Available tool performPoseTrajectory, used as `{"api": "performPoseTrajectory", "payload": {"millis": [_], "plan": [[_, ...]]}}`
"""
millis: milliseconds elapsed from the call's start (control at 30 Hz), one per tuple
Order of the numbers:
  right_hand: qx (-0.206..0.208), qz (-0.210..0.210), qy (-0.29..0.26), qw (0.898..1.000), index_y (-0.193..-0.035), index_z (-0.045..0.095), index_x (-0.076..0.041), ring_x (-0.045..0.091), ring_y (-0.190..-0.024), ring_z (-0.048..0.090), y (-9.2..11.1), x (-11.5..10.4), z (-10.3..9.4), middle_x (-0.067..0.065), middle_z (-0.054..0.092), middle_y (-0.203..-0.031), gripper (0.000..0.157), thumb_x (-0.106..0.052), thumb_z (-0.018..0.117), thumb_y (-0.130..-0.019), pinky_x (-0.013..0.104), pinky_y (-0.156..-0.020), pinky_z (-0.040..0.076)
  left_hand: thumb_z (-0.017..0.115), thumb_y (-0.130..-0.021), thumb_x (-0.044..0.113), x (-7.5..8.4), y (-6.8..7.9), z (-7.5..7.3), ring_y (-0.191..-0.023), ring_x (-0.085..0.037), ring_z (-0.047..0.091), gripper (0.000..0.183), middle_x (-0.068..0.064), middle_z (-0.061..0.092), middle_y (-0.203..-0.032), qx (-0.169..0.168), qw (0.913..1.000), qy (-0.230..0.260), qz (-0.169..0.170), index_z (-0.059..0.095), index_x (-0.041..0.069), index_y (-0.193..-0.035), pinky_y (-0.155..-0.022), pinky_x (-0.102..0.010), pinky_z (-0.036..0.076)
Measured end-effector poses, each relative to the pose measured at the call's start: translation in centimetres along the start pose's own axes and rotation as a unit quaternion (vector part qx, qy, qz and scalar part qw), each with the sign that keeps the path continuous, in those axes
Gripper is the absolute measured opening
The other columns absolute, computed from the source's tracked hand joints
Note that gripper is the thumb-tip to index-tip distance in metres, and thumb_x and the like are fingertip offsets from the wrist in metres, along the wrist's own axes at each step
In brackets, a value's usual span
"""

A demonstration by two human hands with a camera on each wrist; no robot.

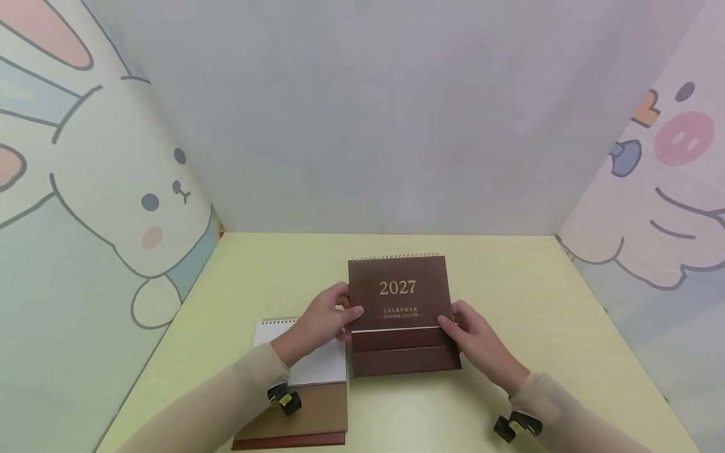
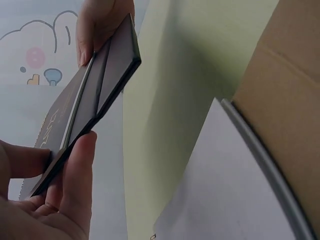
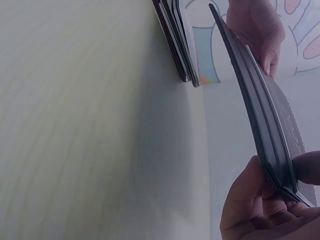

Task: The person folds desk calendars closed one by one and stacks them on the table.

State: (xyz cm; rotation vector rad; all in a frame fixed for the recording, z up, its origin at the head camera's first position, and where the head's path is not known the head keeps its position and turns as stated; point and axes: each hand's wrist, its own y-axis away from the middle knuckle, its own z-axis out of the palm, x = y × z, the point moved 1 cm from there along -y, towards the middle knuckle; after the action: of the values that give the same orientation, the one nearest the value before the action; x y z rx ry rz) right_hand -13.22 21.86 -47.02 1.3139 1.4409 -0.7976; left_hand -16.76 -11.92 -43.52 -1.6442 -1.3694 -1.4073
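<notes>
A dark brown 2027 desk calendar (image 1: 399, 305) with a spiral binding along its top edge is held above the table, its stand folded flat. My left hand (image 1: 323, 318) grips its left edge, thumb on the cover and fingers behind. On the opposite edge my right hand (image 1: 481, 343) pinches it the same way. The left wrist view shows the calendar (image 2: 75, 105) edge-on, raised off the tabletop. In the right wrist view its layered boards (image 3: 260, 115) run between both hands. Below my left forearm lies a stack of calendars (image 1: 317, 409), partly covered by the arm.
The stack's top has white pages (image 1: 323, 365) and a tan board, with a dark red edge beneath. The pale yellow table (image 1: 430, 409) meets a plain back wall (image 1: 385, 126). Side walls carry a cartoon rabbit (image 1: 130, 176) and a pig (image 1: 668, 189).
</notes>
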Motion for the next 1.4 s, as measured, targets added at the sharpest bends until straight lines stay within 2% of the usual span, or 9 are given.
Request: {"api": "performPoseTrajectory", "payload": {"millis": [167,333,467,633,767,867,1033,1167,1400], "plan": [[-0.006,0.024,0.015,1.0,-0.128,0.06,-0.003,0.013,-0.082,0.066,1.2,0.7,-0.2,0.009,0.076,-0.112,0.028,-0.028,0.07,-0.121,0.03,-0.07,0.057,0.073,-0.116,0.011,-0.3,0.6,0.7,-0.07,-0.016,0.078,0.022,-0.012,0.071,-0.105,-0.025,0.9997,-0.001,-0.007,0.065,0.001,-0.133,-0.066,-0.038,0.073],[-0.022,0.03,0.024,0.999,-0.124,0.061,-0.002,0.013,-0.072,0.061,2.3,0.8,-0.5,0.009,0.074,-0.108,0.028,-0.027,0.072,-0.12,0.031,-0.064,0.06,0.074,-0.116,0.013,-0.9,0.9,1.1,-0.065,-0.016,0.075,0.017,-0.008,0.067,-0.096,-0.04,0.9991,-0.012,-0.012,0.064,0.003,-0.126,-0.066,-0.042,0.074],[-0.036,0.028,0.035,0.998,-0.123,0.063,-0.001,0.012,-0.073,0.063,3.0,0.9,-0.5,0.009,0.074,-0.107,0.028,-0.028,0.071,-0.12,0.032,-0.063,0.061,0.074,-0.116,0.014,-1.5,1.5,1.6,-0.068,-0.017,0.076,0.021,-0.009,0.069,-0.095,-0.049,0.9985,-0.011,-0.021,0.065,0.003,-0.131,-0.067,-0.044,0.074],[-0.057,0.031,0.044,0.997,-0.121,0.064,0.0,0.011,-0.075,0.066,3.8,1.5,-0.4,0.009,0.076,-0.103,0.028,-0.027,0.071,-0.12,0.032,-0.062,0.063,0.075,-0.115,0.014,-2.4,2.0,2.3,-0.066,-0.018,0.077,0.019,-0.011,0.071,-0.089,-0.062,0.9978,-0.015,-0.021,0.064,0.002,-0.123,-0.064,-0.043,0.073],[-0.071,0.04,0.052,0.995,-0.119,0.063,0.0,0.012,-0.072,0.064,4.3,2.1,-0.3,0.007,0.071,-0.094,0.028,-0.027,0.07,-0.12,0.032,-0.061,0.062,0.076,-0.114,0.014,-3.1,2.2,2.7,-0.061,-0.017,0.076,0.019,-0.011,0.073,-0.084,-0.069,0.9972,-0.021,-0.021,0.062,0.002,-0.116,-0.06,-0.043,0.072],[-0.075,0.052,0.062,0.994,-0.115,0.062,-0.002,0.014,-0.067,0.064,4.4,2.6,-0.2,0.005,0.067,-0.087,0.028,-0.028,0.071,-0.119,0.031,-0.06,0.061,0.076,-0.114,0.014,-3.4,2.2,3.0,-0.058,-0.015,0.075,0.018,-0.011,0.073,-0.082,-0.075,0.9966,-0.023,-0.028,0.063,0.003,-0.12,-0.058,-0.041,0.071],[-0.076,0.063,0.088,0.991,-0.105,0.06,-0.004,0.015,-0.06,0.063,4.5,3.0,0.0,0.003,0.064,-0.075,0.029,-0.027,0.073,-0.118,0.03,-0.056,0.056,0.076,-0.114,0.015,-3.6,2.1,3.3,-0.051,-0.012,0.071,0.018,-0.009,0.073,-0.075,-0.084,0.995,-0.043,-0.035,0.066,0.003,-0.122,-0.055,-0.038,0.069],[-0.077,0.066,0.117,0.988,-0.103,0.063,-0.006,0.017,-0.061,0.063,4.5,3.3,0.1,0.002,0.065,-0.074,0.03,-0.03,0.073,-0.117,0.03,-0.055,0.053,0.075,-0.114,0.016,-3.6,2.1,3.4,-0.048,-0.011,0.07,0.018,-0.01,0.073,-0.07,-0.096,0.9925,-0.065,-0.038,0.067,0.002,-0.122,-0.054,-0.037,0.068],[-0.089,0.053,0.171,0.98,-0.098,0.066,-0.01,0.014,-0.056,0.06,4.8,3.7,0.5,-0.001,0.064,-0.07,0.031,-0.032,0.075,-0.117,0.028,-0.052,0.05,0.075,-0.113,0.017,-3.6,2.2,3.6,-0.046,-0.009,0.07,0.014,-0.011,0.074,-0.068,-0.12,0.9856,-0.099,-0.066,0.067,0.006,-0.108,-0.05,-0.034,0.066]]}}
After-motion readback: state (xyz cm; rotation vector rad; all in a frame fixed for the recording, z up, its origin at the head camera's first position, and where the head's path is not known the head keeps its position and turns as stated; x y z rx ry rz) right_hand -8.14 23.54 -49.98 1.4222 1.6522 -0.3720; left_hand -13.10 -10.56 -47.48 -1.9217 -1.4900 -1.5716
